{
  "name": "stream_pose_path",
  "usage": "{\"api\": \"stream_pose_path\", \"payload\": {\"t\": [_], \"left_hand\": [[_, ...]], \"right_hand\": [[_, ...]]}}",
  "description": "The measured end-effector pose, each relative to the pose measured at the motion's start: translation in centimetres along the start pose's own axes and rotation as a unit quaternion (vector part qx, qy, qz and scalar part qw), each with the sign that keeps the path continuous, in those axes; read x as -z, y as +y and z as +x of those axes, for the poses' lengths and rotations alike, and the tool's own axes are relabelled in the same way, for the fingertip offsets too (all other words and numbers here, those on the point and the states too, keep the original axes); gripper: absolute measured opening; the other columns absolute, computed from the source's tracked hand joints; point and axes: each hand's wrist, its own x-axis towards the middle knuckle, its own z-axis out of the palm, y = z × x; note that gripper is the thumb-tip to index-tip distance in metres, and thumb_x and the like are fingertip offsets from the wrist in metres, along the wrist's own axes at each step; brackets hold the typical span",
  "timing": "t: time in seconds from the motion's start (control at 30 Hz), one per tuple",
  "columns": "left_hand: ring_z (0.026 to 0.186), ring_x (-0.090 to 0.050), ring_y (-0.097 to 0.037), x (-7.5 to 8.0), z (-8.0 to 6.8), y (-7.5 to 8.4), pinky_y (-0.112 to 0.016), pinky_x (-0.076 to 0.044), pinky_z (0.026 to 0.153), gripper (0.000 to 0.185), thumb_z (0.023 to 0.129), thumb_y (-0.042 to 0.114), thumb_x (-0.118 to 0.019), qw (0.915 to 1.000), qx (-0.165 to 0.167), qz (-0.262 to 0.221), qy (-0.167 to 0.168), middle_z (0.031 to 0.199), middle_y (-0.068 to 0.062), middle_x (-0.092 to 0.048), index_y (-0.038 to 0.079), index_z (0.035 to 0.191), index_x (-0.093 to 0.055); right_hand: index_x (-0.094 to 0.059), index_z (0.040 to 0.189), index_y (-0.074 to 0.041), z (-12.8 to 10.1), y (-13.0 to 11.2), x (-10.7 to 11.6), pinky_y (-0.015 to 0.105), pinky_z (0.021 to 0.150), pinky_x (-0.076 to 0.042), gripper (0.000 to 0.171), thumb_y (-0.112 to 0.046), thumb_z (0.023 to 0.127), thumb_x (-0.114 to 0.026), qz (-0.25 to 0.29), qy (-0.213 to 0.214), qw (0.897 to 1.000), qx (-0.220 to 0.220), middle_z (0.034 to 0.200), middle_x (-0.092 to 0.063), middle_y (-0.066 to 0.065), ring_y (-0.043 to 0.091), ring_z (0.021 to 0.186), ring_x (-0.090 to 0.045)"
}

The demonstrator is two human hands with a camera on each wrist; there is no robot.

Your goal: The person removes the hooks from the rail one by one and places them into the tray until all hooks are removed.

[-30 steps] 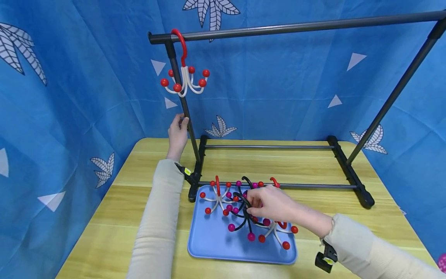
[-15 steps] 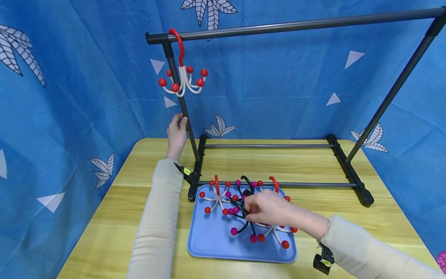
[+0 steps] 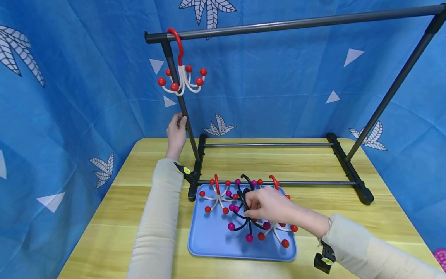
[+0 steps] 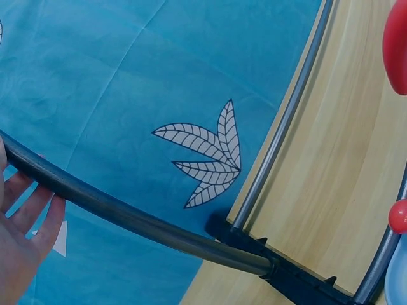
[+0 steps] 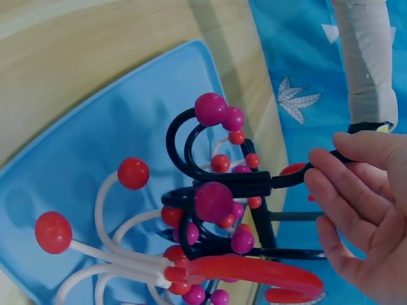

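My left hand (image 3: 179, 121) grips the left upright pole (image 3: 189, 135) of a black rack; in the left wrist view its fingers (image 4: 25, 219) curl round the pole (image 4: 140, 222). My right hand (image 3: 249, 205) is over the blue tray (image 3: 209, 244) and pinches the hook of a black hanger with magenta balls (image 3: 244, 217). The right wrist view shows the fingertips (image 5: 321, 175) on that black hanger (image 5: 222, 184). Two white hangers with red balls lie in the tray, one left (image 3: 217, 197) and one right (image 3: 278, 232). Another white-and-red hanger (image 3: 182, 79) hangs on the top bar (image 3: 296, 25).
The rack's base bars (image 3: 278, 183) cross the yellow wooden table (image 3: 115, 217) just behind the tray. Blue cloth with leaf prints (image 3: 69, 97) walls in the left, back and right sides. The right foot of the rack (image 3: 362, 193) sits near the table's right edge.
My right hand has shifted slightly on the black hanger, and the hanger has moved a little in the tray. My left hand stays on the pole.
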Motion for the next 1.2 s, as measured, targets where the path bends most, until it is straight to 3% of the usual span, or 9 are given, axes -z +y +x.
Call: {"api": "stream_pose_path", "payload": {"t": [0.4,0.83,1.0,1.2], "left_hand": [[0.102,-0.057,-0.026,0.04,-0.19,0.25,-0.041,-0.046,0.084,0.041,0.094,0.037,-0.041,1.0000,-0.006,0.002,0.001,0.113,-0.011,-0.060,0.011,0.123,-0.050],[0.101,-0.057,-0.026,-0.13,-0.01,-0.07,-0.040,-0.046,0.083,0.039,0.095,0.036,-0.040,1.0000,-0.004,0.003,0.002,0.114,-0.012,-0.060,0.010,0.122,-0.051],[0.104,-0.056,-0.025,-0.09,-0.05,-0.10,-0.040,-0.046,0.084,0.040,0.095,0.037,-0.040,1.0000,0.001,0.001,-0.002,0.115,-0.011,-0.059,0.011,0.124,-0.050],[0.103,-0.057,-0.025,0.00,-0.11,0.12,-0.040,-0.046,0.084,0.038,0.095,0.036,-0.041,1.0000,-0.002,-0.004,-0.002,0.114,-0.011,-0.060,0.011,0.122,-0.051]], "right_hand": [[-0.053,0.065,-0.021,-0.05,0.43,-0.63,0.021,0.049,-0.043,0.024,-0.030,0.078,-0.071,0.024,0.019,0.999,-0.032,0.060,-0.064,-0.012,-0.003,0.055,-0.056],[-0.052,0.066,-0.022,0.11,0.28,-0.74,0.021,0.049,-0.042,0.023,-0.029,0.079,-0.071,0.019,0.032,0.999,-0.028,0.062,-0.064,-0.014,-0.004,0.056,-0.054],[-0.052,0.065,-0.019,-0.12,-0.18,-0.17,0.022,0.049,-0.041,0.027,-0.033,0.078,-0.071,0.052,0.046,0.997,-0.043,0.058,-0.061,-0.015,0.002,0.053,-0.055],[-0.055,0.064,-0.018,-0.30,-0.33,-0.57,0.024,0.050,-0.042,0.025,-0.032,0.078,-0.071,0.076,0.024,0.995,-0.066,0.056,-0.062,-0.011,0.008,0.053,-0.056]]}}
